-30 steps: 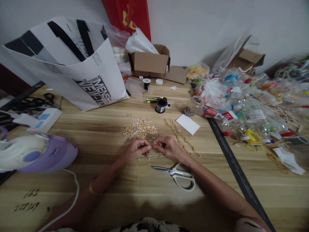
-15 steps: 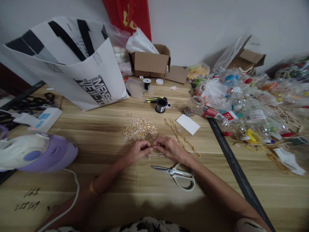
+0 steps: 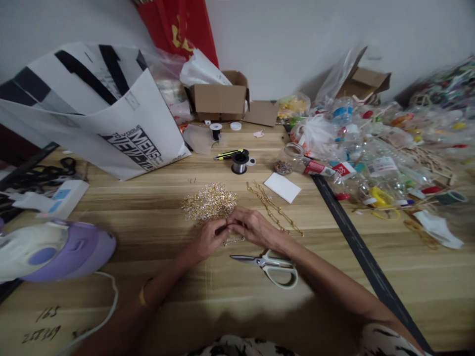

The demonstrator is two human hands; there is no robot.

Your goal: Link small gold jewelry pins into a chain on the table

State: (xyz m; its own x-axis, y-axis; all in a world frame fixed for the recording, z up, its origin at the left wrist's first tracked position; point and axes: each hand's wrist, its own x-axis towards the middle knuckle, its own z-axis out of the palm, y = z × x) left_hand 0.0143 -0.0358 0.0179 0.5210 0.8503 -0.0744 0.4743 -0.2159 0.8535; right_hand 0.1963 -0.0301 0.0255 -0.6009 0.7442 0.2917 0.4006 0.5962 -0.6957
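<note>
My left hand and my right hand meet over the table, fingertips pinched close together. A thin silvery beaded chain shows just below them, running between the two hands; the fingers cover the part they grip. Right behind the hands lies a tangled heap of gold and clear beaded chain. Several gold chains with small beads are stretched out to the right of my right hand. White-handled scissors lie partly spread on the table, near my right forearm.
Behind the heap are a spool of silver wire, a yellow-black utility knife and a jar of beads. A white card lies right of them. Plastic bottles crowd the right. A paper bag and purple-white appliance stand left.
The camera view has shifted slightly, moving most things a little left in the picture. Both hands stay pinched together, the fingertips now closer, with small finger movements.
</note>
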